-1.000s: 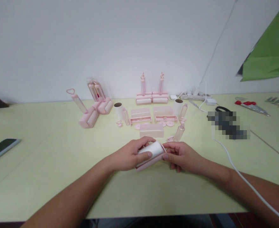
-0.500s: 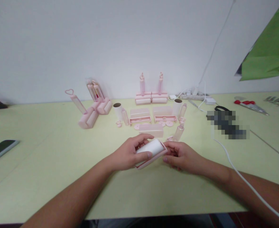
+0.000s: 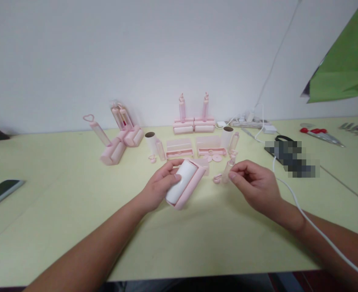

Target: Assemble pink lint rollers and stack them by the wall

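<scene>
My left hand (image 3: 160,184) is wrapped round a lint roller head (image 3: 183,184), a pink housing with a white sticky roll in it, tilted above the table. Its thumb lies on the white roll. Further right, my right hand (image 3: 255,182) has thumb and forefinger pinched at a clear pinkish handle (image 3: 227,172), whose right side the fingers cover. A small pink heart-shaped loop (image 3: 217,178) lies just left of that handle. Partly hidden behind the roller head is a translucent pink cover (image 3: 203,167).
Pink housings (image 3: 211,152), round discs (image 3: 217,158) and a white paper roll (image 3: 227,138) lie beyond my hands. Whole lint rollers (image 3: 115,150) stand at left and against the wall. A white cable (image 3: 291,194) crosses my right forearm. Red-handled scissors (image 3: 322,134) lie at right.
My right hand has left the roller head and moved right to the clear handle. My left hand has turned the roller head more upright, its pink side now facing right.
</scene>
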A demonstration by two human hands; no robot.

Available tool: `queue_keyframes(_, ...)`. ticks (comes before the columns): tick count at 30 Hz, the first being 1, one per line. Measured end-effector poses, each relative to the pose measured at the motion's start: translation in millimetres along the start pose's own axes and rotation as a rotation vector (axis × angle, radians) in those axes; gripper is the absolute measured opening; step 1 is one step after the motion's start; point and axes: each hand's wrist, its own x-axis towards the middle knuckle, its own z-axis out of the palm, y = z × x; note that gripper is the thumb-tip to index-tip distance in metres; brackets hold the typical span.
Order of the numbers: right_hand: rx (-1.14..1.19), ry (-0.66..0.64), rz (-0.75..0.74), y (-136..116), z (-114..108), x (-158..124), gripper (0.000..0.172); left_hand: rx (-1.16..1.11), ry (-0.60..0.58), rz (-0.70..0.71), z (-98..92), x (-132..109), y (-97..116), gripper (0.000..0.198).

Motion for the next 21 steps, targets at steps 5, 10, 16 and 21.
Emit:
queue_keyframes(5, 0.0, 0.112, -0.053, 7.1, 0.5, 2.3, 0.013, -0.069, 0.084, -0.035, 2.4, 2.2, 3.0, 0.053)
queue_keyframes(10, 0.054, 0.268, -0.069, 20.3, -0.1, 15.9, 0.03, -0.193, 0.089, -0.005, 9.0, 1.0, 8.2, 0.057)
queue_keyframes(16, -0.152, 0.113, 0.049, 35.3, 4.6, 22.4, 0.047, -0.204, 0.065, 0.041, 7.0, 0.2, 7.4, 0.061)
queue_keyframes(21, -0.284, -0.084, 0.131, 43.0, 8.6, 24.1, 0.041, -0.197, 0.07, 0.052, 7.7, -0.2, 7.1, 0.065)
